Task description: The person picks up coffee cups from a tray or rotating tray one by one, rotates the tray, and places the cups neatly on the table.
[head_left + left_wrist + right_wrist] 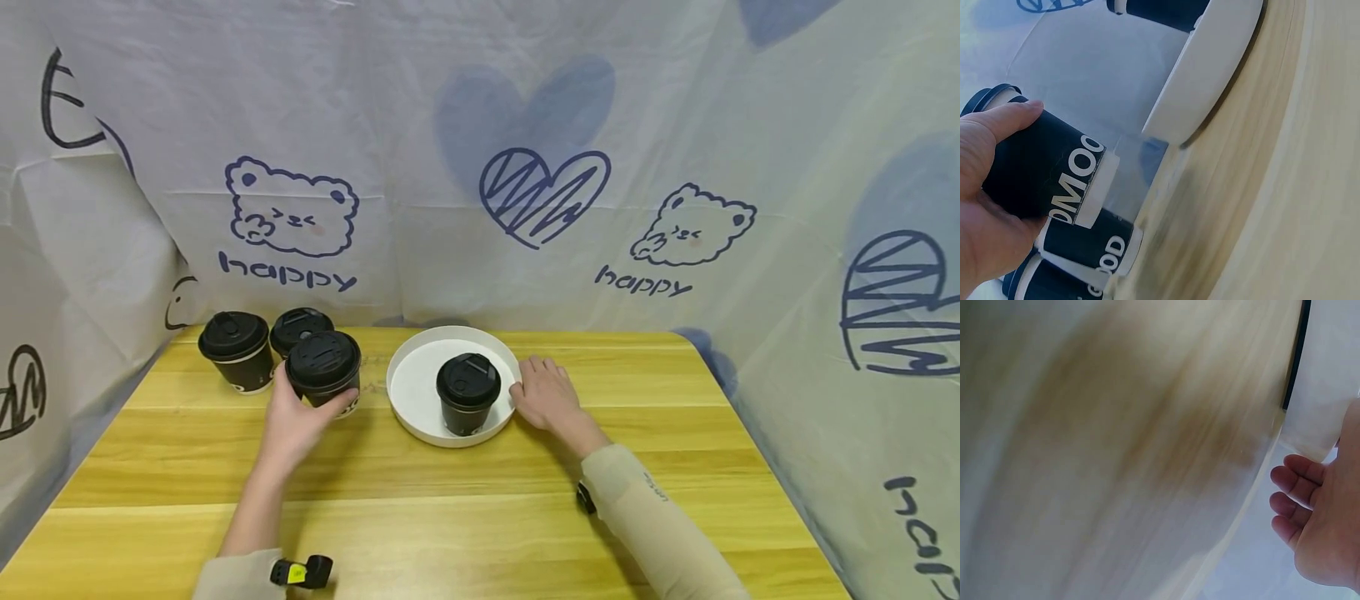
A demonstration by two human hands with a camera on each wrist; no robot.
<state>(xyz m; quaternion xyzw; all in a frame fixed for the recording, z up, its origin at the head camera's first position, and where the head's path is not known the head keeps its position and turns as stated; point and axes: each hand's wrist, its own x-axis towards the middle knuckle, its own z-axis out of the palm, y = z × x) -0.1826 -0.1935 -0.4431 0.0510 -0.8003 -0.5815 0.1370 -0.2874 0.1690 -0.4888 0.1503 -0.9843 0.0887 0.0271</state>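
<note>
My left hand [296, 421] grips a black paper coffee cup [324, 367] with a black lid, thumb on one side and fingers round the other. In the left wrist view, white letters show on the held cup [1041, 165], which is lifted off the table. To its right lies a round white tray [412, 421], with another lidded black cup [468, 396] upright on it, right of the middle. At the tray's right rim is my right hand [551, 398], its thumb at the edge. The right wrist view shows curled fingers [1297, 487] beside the tray's wall [1329, 369]; the thumb is hidden there.
Two more lidded black cups stand at the table's back left: one at the far left [236, 350], the other [300, 325] partly hidden behind the held cup. The wooden table [420, 525] ends at a printed white cloth [420, 233] behind.
</note>
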